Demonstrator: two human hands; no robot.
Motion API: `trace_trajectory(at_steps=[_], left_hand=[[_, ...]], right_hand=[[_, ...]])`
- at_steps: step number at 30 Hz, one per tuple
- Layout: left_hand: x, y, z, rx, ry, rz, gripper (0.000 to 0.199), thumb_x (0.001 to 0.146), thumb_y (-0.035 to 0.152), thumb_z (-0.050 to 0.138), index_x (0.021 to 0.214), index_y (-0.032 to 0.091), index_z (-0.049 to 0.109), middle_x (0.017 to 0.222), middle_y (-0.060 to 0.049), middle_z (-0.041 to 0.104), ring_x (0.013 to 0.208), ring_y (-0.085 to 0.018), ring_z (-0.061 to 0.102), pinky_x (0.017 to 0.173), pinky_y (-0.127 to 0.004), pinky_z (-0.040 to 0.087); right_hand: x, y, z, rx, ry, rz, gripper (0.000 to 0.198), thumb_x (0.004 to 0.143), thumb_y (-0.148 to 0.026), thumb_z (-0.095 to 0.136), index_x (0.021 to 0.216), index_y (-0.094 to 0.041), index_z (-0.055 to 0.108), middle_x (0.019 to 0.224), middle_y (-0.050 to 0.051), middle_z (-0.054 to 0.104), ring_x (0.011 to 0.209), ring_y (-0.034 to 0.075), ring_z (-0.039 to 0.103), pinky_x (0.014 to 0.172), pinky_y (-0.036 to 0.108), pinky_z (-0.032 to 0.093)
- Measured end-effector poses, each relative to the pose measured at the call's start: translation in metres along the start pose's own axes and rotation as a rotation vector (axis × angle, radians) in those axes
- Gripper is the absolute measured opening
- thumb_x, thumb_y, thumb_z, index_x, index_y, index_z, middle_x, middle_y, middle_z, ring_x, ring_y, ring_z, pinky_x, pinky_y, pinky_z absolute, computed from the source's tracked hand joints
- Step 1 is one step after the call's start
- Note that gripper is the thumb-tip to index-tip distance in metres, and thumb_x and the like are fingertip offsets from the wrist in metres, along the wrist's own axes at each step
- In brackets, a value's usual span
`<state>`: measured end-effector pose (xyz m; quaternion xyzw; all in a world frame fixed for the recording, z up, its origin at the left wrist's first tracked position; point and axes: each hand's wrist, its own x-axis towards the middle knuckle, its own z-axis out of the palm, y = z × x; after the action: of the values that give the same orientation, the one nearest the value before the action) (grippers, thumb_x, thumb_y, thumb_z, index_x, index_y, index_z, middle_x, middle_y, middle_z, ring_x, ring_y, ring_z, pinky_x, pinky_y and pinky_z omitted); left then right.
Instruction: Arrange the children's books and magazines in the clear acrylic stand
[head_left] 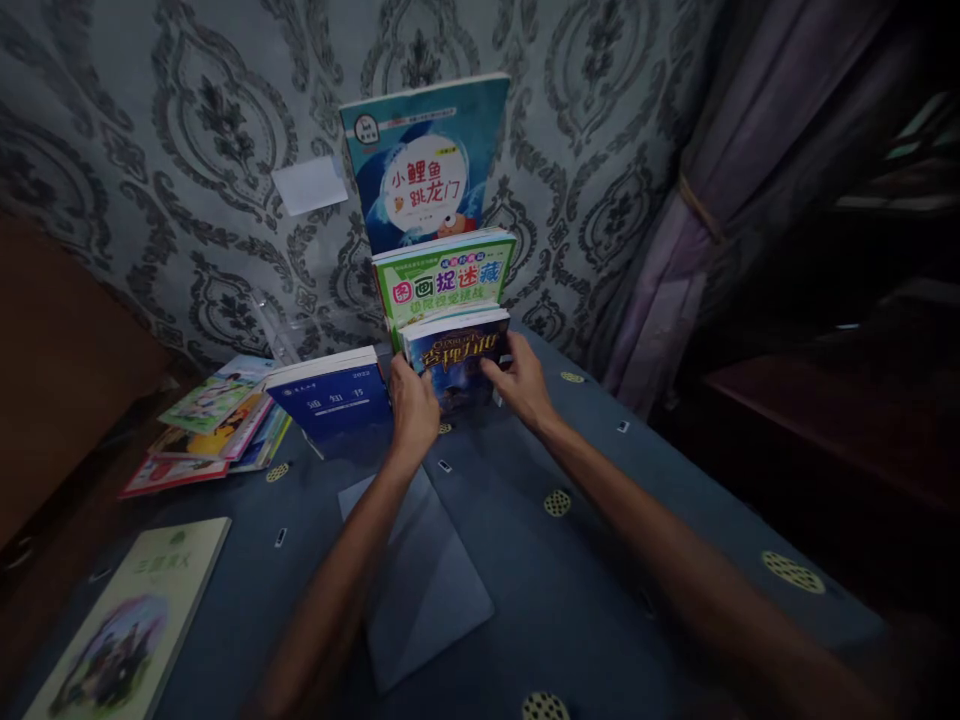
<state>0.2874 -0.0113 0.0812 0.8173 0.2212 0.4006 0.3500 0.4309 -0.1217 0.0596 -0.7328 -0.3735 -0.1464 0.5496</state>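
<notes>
My left hand (415, 408) and my right hand (522, 382) grip the two sides of a dark blue book (463, 372) with gold lettering on its cover. It stands upright, leaning slightly back, at the front of a stepped row. Directly behind it rises a green picture book (442, 280) with colourful characters. Tallest and rearmost is a teal book (426, 160) with a white circle around red characters. Close to my left hand, a blue book (334, 398) marked 2022 stands tilted back. Whatever supports the books is mostly hidden behind them.
A loose pile of thin colourful books (214, 420) lies at the left. Nearer, a pale green book (131, 620) lies flat. A flat grey-blue rectangular item (427, 600) rests beneath my left forearm. Behind the table (600, 560) are patterned wallpaper (600, 110) and a tied curtain (697, 190).
</notes>
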Motion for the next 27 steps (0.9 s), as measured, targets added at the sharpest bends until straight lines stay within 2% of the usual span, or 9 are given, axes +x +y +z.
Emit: trace_trajectory(at_steps=[9,11,14,17,20,22,24,26,27], left_hand=[[-0.003,0.007,-0.001,0.162,-0.091,-0.044,0.030,0.095,0.014,0.040,0.124,0.009,0.043,0.128,-0.026,0.056,0.130,-0.033,0.053,0.109,-0.049,0.042],[-0.004,0.010,-0.002,0.154,-0.126,-0.050,0.035,0.094,0.014,0.040,0.128,0.007,0.042,0.130,-0.028,0.055,0.132,-0.033,0.052,0.110,-0.049,0.042],[-0.015,0.009,-0.006,0.070,-0.126,-0.045,0.052,0.093,0.013,0.042,0.144,0.008,0.031,0.147,-0.028,0.045,0.144,-0.031,0.042,0.117,-0.047,0.037],[-0.044,-0.002,-0.023,0.015,-0.160,0.005,0.059,0.095,0.018,0.041,0.151,0.012,0.024,0.155,-0.024,0.040,0.145,-0.027,0.042,0.119,-0.045,0.036],[-0.081,-0.022,-0.058,0.090,-0.339,0.124,0.045,0.099,0.025,0.038,0.144,0.020,0.042,0.147,-0.015,0.052,0.138,-0.023,0.050,0.116,-0.043,0.041],[-0.102,-0.040,-0.086,0.270,-0.403,0.120,0.038,0.099,0.026,0.040,0.135,0.022,0.052,0.148,-0.014,0.053,0.138,-0.025,0.050,0.114,-0.046,0.042],[-0.116,-0.059,-0.111,0.516,-0.388,0.013,0.041,0.098,0.029,0.045,0.137,0.017,0.052,0.149,-0.019,0.050,0.138,-0.033,0.047,0.111,-0.054,0.041],[-0.121,-0.073,-0.129,0.694,-0.381,-0.083,0.049,0.097,0.035,0.049,0.141,0.012,0.047,0.145,-0.023,0.051,0.136,-0.037,0.048,0.109,-0.056,0.041],[-0.122,-0.078,-0.134,0.739,-0.392,-0.101,0.052,0.097,0.037,0.050,0.142,0.011,0.046,0.142,-0.023,0.053,0.134,-0.036,0.049,0.108,-0.055,0.041]], right_hand=[[-0.005,0.007,-0.002,-0.024,-0.035,-0.018,0.044,0.083,-0.042,0.057,0.123,-0.021,0.056,0.105,0.011,0.060,0.095,0.028,0.058,0.073,0.043,0.056],[-0.007,0.005,-0.004,-0.037,-0.044,-0.011,0.045,0.084,-0.041,0.056,0.124,-0.020,0.057,0.104,0.011,0.060,0.094,0.028,0.058,0.075,0.044,0.056],[-0.011,0.001,-0.007,-0.054,-0.039,0.008,0.048,0.084,-0.041,0.056,0.126,-0.019,0.057,0.105,0.012,0.060,0.095,0.028,0.059,0.078,0.045,0.055],[-0.022,-0.005,-0.012,-0.029,0.049,0.034,0.054,0.083,-0.042,0.059,0.131,-0.019,0.053,0.114,0.014,0.059,0.102,0.029,0.059,0.079,0.044,0.055],[-0.049,-0.017,-0.015,0.012,0.120,0.084,0.040,0.087,-0.041,0.057,0.122,-0.021,0.055,0.112,0.011,0.060,0.099,0.026,0.061,0.077,0.040,0.054],[-0.075,-0.028,-0.012,0.046,-0.042,0.102,0.024,0.091,-0.040,0.054,0.107,-0.023,0.058,0.098,0.006,0.063,0.086,0.022,0.061,0.072,0.036,0.054],[-0.103,-0.042,-0.003,0.065,-0.355,0.078,0.020,0.092,-0.040,0.054,0.099,-0.023,0.060,0.089,0.004,0.063,0.078,0.020,0.061,0.070,0.034,0.053],[-0.128,-0.057,0.010,0.023,-0.589,0.035,0.022,0.091,-0.039,0.057,0.104,-0.022,0.063,0.094,0.006,0.064,0.082,0.021,0.062,0.076,0.037,0.054],[-0.137,-0.063,0.016,-0.020,-0.650,0.015,0.025,0.089,-0.038,0.059,0.109,-0.022,0.064,0.099,0.007,0.064,0.087,0.023,0.062,0.081,0.039,0.054]])
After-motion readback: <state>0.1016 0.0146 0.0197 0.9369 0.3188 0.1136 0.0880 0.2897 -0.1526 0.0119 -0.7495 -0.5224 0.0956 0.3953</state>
